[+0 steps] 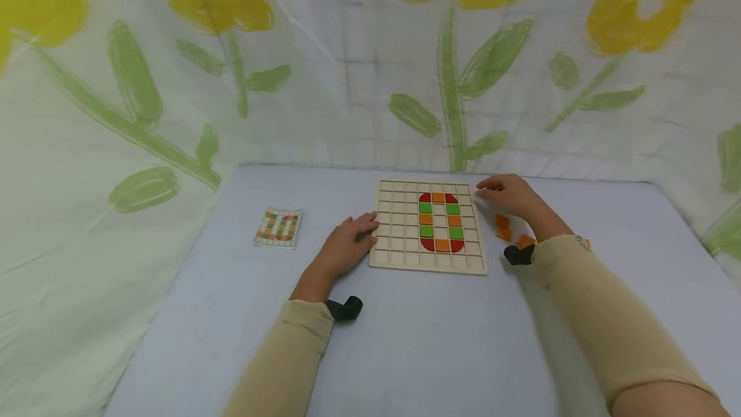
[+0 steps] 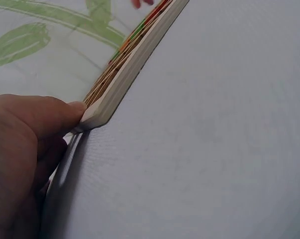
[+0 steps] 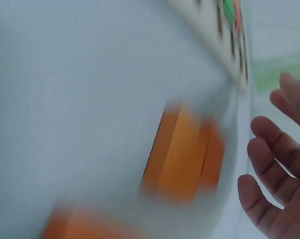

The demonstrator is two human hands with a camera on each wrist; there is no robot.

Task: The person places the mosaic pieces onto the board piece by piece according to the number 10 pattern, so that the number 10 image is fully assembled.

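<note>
- Beside the far right corner of the board (image 1: 397, 224), the right hand (image 1: 512, 196) hangs with fingers apart, nothing visible between them.
- Loose orange blocks (image 1: 503, 235) lie right of the board on the surface (image 1: 417, 340), closer to the person than those fingertips; the left hand (image 1: 346, 244), fingers loosely extended against the board's left edge, is farther away.
- The tile oval (image 1: 426, 219) runs lengthwise near to far.

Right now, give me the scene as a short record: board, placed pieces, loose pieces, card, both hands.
board: wooden, gridded
placed pieces: red, green and orange ring, right half of board
loose pieces: orange, right of board
card: patterned, left of board
left hand: touches board's left edge
right hand: near board's far right corner, nothing visibly held
</note>
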